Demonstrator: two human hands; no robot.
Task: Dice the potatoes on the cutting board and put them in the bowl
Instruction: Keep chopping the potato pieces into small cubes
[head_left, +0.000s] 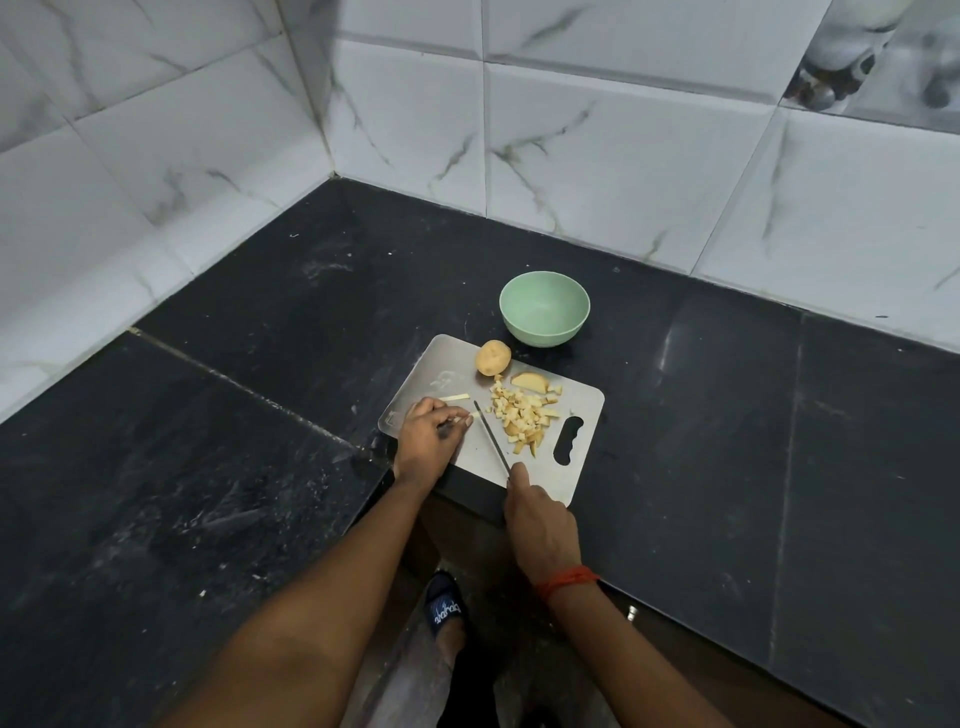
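Observation:
A steel cutting board (582, 457) lies on the black counter. My left hand (428, 439) pinches thin potato strips (465, 415) at the board's left end. My right hand (537, 519) grips a knife (491, 439), its blade laid just right of the strips. Another strip (454, 397) lies behind my left hand. A heap of diced potato (524, 415) sits mid-board, with a potato wedge (530, 383) behind it. One whole potato (492, 357) rests at the board's far edge. The green bowl (544, 308) stands empty behind the board.
The black counter (260, 415) forms an L around a corner, with white marble tile walls (597, 171) behind and to the left. The board overhangs the counter's inner corner edge. My foot in a sandal (445, 608) shows on the floor below.

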